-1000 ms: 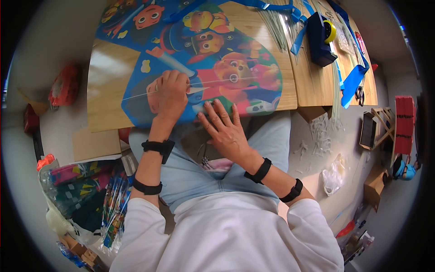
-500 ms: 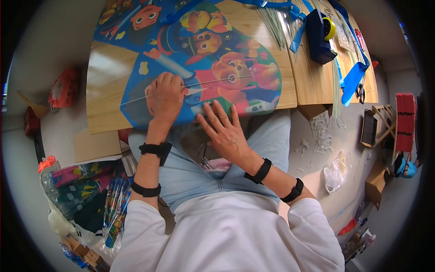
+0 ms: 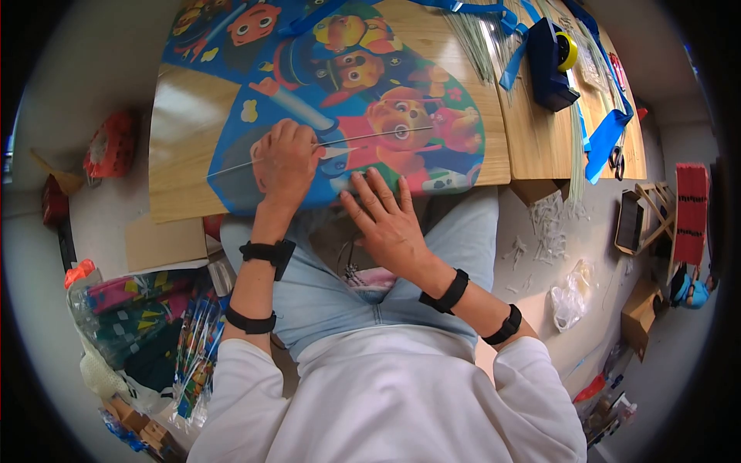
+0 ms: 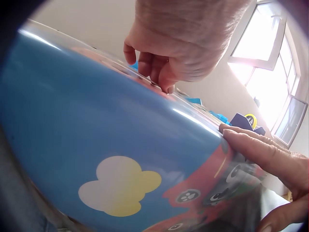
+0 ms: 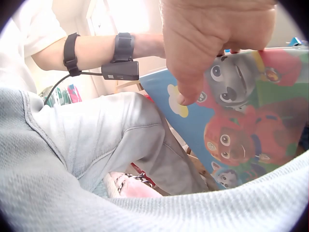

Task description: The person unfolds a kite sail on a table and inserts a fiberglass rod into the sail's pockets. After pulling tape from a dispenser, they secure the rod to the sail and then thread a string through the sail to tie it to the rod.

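A glossy printed sheet (image 3: 239, 116) with cartoon figures lies on the wooden table, its near part overhanging the edge. The left hand (image 3: 285, 162) has curled fingers and pinches a thin rod (image 3: 370, 137) against the sheet, left of centre; the rod runs out on both sides. In the left wrist view, this hand's thumb and fingertips (image 4: 169, 89) meet low at the sheet's surface (image 4: 96, 125). With spread fingers, the right hand (image 3: 390, 228) rests on the sheet's near edge. In the right wrist view, its thumb (image 5: 186, 96) lies over the sheet's overhanging part (image 5: 280, 111).
A dark blue tape dispenser (image 3: 549, 69), blue ribbon (image 3: 606, 143), scissors (image 3: 616, 160) and bundled thin sticks (image 3: 471, 46) lie at the table's right. White scraps (image 3: 549, 231) and a plastic bag (image 3: 571, 297) are on the floor. Packaged goods (image 3: 147, 316) stand at the left.
The left hand has shifted slightly left along the rod, whose right part now looks darker and sharper. The right hand stays in place on the edge.
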Demonstrator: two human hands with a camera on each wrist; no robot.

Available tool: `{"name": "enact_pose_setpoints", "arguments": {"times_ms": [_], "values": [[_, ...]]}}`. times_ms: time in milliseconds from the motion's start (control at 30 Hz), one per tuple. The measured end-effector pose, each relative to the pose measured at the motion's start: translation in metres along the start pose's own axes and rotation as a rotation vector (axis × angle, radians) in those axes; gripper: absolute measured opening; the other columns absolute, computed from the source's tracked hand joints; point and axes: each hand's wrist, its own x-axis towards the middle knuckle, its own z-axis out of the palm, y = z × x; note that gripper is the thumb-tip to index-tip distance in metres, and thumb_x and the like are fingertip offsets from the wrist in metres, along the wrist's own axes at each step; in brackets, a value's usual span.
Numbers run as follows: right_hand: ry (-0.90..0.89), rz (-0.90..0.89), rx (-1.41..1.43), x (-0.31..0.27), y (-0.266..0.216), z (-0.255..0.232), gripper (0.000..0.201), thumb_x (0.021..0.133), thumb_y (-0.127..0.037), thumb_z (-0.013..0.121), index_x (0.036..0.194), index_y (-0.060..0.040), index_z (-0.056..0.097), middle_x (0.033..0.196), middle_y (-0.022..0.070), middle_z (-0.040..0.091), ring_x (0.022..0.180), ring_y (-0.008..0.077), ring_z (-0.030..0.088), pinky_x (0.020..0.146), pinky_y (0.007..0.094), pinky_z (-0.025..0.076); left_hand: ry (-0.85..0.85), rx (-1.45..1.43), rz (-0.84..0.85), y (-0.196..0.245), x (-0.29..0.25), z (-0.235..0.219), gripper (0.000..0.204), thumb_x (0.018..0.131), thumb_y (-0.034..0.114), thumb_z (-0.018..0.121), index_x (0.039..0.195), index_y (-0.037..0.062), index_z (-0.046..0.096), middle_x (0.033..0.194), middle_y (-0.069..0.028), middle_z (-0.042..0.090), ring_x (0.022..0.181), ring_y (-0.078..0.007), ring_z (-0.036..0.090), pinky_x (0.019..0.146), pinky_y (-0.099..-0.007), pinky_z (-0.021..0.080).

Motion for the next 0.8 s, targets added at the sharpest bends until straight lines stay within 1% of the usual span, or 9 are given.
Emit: {"name": "enact_pose_setpoints", "arguments": {"times_ms": [33,133,200,233,367,500,600,700,800], "values": [[-0.001,0.006,0.052,0.001,0.000,-0.003,0.087,0.075,-0.024,0.081,0.152,-0.0108,0.042,0.164,0.0142,0.028,0.153,0.0345,0.021,0.120,0.0622,0.017,-0.006,-0.006,-0.004,0.000,-0.001,0.000,0.025,0.073,0.013,0.081,0.081,0.0109,0.058,0.089,-0.0053,0.056,0.092,-0.0275,0.056,0.081,-0.0417,0.044],[0.158,0.007,0.017,0.014,0.017,-0.016,0.085,0.079,-0.028,0.079,0.151,-0.0061,0.042,0.163,0.0156,0.030,0.153,0.0354,0.023,0.120,0.0610,0.018,-0.007,0.005,-0.010,-0.003,-0.002,0.001,0.025,0.072,0.014,0.081,0.082,0.0110,0.059,0.089,-0.0055,0.057,0.094,-0.0273,0.056,0.081,-0.0419,0.043],[0.205,0.079,-0.043,0.029,0.032,-0.022,0.083,0.082,-0.032,0.076,0.151,-0.0026,0.040,0.162,0.0162,0.030,0.152,0.0359,0.023,0.120,0.0608,0.018,0.015,0.021,0.013,-0.006,-0.003,0.006,0.025,0.072,0.015,0.082,0.082,0.0111,0.059,0.090,-0.0055,0.058,0.095,-0.0271,0.056,0.082,-0.0420,0.043],[0.204,0.099,-0.110,0.036,0.042,-0.019,0.085,0.085,-0.039,0.073,0.153,-0.0027,0.037,0.163,0.0152,0.029,0.153,0.0345,0.023,0.121,0.0608,0.017,0.015,0.024,0.006,-0.006,-0.003,0.006,0.025,0.071,0.015,0.082,0.082,0.0111,0.060,0.090,-0.0056,0.058,0.095,-0.0273,0.056,0.082,-0.0417,0.043],[0.113,0.129,-0.174,0.044,0.060,-0.010,0.088,0.088,-0.048,0.068,0.156,-0.0038,0.033,0.165,0.0122,0.028,0.154,0.0294,0.021,0.122,0.0586,0.013,0.017,-0.015,-0.019,-0.004,-0.003,0.000,0.022,0.072,0.016,0.081,0.083,0.0107,0.062,0.092,-0.0056,0.059,0.097,-0.0276,0.056,0.085,-0.0412,0.042],[0.132,0.128,-0.161,0.042,0.062,-0.006,0.089,0.088,-0.050,0.067,0.156,-0.0048,0.033,0.165,0.0111,0.027,0.155,0.0287,0.019,0.123,0.0586,0.010,0.082,-0.072,-0.072,-0.016,-0.009,0.000,0.013,0.076,0.014,0.075,0.084,0.0117,0.065,0.093,-0.0041,0.061,0.099,-0.0273,0.057,0.089,-0.0422,0.040],[0.132,0.133,-0.164,0.042,0.061,-0.004,0.089,0.088,-0.051,0.066,0.157,-0.0055,0.032,0.166,0.0102,0.026,0.155,0.0285,0.019,0.123,0.0588,0.009,0.036,-0.101,-0.157,-0.019,-0.015,-0.008,0.005,0.079,0.012,0.070,0.084,0.0142,0.068,0.093,-0.0021,0.063,0.101,-0.0268,0.058,0.092,-0.0428,0.039],[0.138,0.118,-0.181,0.042,0.061,-0.004,0.089,0.089,-0.052,0.065,0.158,-0.0061,0.031,0.166,0.0098,0.025,0.155,0.0286,0.018,0.123,0.0591,0.009,0.057,-0.125,-0.116,-0.017,-0.014,-0.005,0.013,0.075,0.015,0.076,0.087,0.0178,0.070,0.105,-0.0015,0.062,0.105,-0.0257,0.058,0.093,-0.0437,0.042],[0.142,0.113,-0.181,0.041,0.062,-0.004,0.089,0.090,-0.053,0.063,0.158,-0.0064,0.030,0.166,0.0097,0.025,0.155,0.0287,0.018,0.123,0.0592,0.009,0.048,-0.079,-0.116,-0.013,-0.012,0.002,0.012,0.076,0.013,0.074,0.086,0.0168,0.069,0.104,-0.0011,0.062,0.104,-0.0259,0.058,0.094,-0.0433,0.041]]}}
